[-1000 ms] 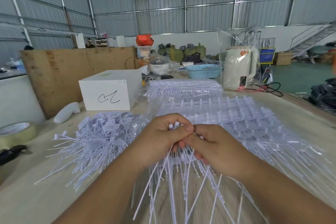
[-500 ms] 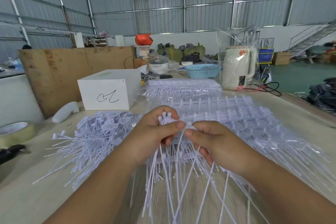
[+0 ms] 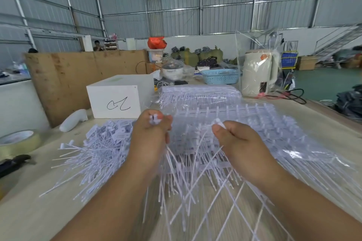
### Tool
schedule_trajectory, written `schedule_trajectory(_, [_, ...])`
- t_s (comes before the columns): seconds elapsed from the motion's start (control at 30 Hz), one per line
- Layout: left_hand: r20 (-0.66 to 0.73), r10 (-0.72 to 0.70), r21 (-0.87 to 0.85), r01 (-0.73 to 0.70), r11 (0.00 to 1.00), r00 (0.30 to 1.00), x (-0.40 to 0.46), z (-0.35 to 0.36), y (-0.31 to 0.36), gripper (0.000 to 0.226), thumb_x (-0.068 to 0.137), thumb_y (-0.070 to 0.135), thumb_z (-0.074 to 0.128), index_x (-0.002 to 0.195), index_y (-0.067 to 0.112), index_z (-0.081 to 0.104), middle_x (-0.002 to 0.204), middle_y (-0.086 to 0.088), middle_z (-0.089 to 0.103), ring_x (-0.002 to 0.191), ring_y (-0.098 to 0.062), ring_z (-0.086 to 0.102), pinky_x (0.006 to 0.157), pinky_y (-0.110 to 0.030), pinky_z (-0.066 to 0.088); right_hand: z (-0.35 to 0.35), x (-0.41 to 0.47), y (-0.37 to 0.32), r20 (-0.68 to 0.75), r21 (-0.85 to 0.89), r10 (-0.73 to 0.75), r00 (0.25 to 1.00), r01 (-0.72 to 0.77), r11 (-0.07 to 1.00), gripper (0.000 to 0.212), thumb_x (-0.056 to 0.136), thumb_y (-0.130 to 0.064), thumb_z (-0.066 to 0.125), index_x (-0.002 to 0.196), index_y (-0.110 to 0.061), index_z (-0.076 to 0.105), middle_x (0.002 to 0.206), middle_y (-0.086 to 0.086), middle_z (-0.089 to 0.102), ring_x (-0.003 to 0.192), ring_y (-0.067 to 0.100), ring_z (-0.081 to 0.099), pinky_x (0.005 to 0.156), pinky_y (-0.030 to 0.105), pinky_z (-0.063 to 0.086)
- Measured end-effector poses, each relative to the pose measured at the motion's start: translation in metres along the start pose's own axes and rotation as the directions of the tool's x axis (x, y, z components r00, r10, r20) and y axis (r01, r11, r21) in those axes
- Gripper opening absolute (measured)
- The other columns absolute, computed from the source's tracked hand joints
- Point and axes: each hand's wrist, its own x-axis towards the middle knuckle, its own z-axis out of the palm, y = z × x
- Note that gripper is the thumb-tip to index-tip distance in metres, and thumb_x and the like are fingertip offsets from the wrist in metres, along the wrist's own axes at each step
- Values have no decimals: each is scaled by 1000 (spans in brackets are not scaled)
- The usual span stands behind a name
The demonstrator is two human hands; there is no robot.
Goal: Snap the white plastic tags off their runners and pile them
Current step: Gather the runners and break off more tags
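A metal-walled warehouse with grey corrugated panels stands behind a pale wooden table strewn with white plastic. Above its middle, the left hand grips a small bunch of white tags by their heads, fingers curled round them, the thin tails fanning down and toward the camera. The right hand is held apart from it and pinches a single tag head between thumb and forefinger. Both hands hover over the sheets of runners, which lie under crinkled clear film and spread away to the right. Left of the left hand lies the pile of loose tags, their tails pointing toward the near left corner. A second bundle of runners sits farther back, still wrapped.

The bare tabletop shows at the near left and along the far right edge, where the table drops off to a green floor. At the left edge rest a roll of tape and a dark tool. A white box with a scrawled mark stands behind the pile, a white handheld object beside it. Farther back, a blue basket sits near a cream kettle covered by a clear bag; what the basket holds cannot be made out.
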Motion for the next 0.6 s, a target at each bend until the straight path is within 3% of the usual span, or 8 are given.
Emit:
schedule_trajectory(0.07, [72,-22,-25,24,999,997,4,-7,4,23,90,5,59,72,15,49,51,1,52,35,-12,40,37,-18,30,-2,0,3,93,39,33,995,-37,999,43,95,-33,57,64,-10,37,53,-4,28,45,12,29,48,24,27])
schedule_trajectory(0.13, [233,-25,-10,27,1000,972,-1,-3,5,24,90,8,58,68,17,54,52,-2,54,37,-13,43,38,-17,32,-2,-1,6,202,41,65,977,-75,996,27,94,-33,59,72,-18,50,51,-5,32,46,16,30,47,25,25])
schedule_trajectory(0.2, [427,-67,28,61,998,902,-8,4,4,21,88,18,59,67,21,59,54,-3,55,41,-12,47,40,-15,35,-1,-3,6,267,16,61,962,-68,998,10,90,-36,63,84,-33,56,48,-10,37,43,14,31,45,23,25])
schedule_trajectory(0.27, [520,-113,73,87,994,847,-10,7,4,15,80,32,56,69,23,60,55,-2,53,43,-13,48,42,-17,36,-1,-3,6,293,27,39,955,-49,998,16,86,-40,69,92,-35,55,48,-11,39,40,11,30,42,21,25])
schedule_trajectory(0.47, [489,-136,22,143,989,862,-7,7,4,19,75,31,47,66,24,62,52,-4,56,40,-14,48,41,-19,35,-3,-5,3,335,4,15,942,-17,1000,28,81,-32,75,96,-42,54,60,-13,54,54,16,43,50,22,35])
schedule_trajectory(0.6, [437,-123,71,102,992,891,-8,5,5,29,88,24,46,63,23,61,52,-2,57,41,-10,50,40,-13,35,-1,-6,-1,299,-7,27,954,-26,1000,40,69,-42,74,103,-47,52,77,-5,62,62,16,56,57,24,44])
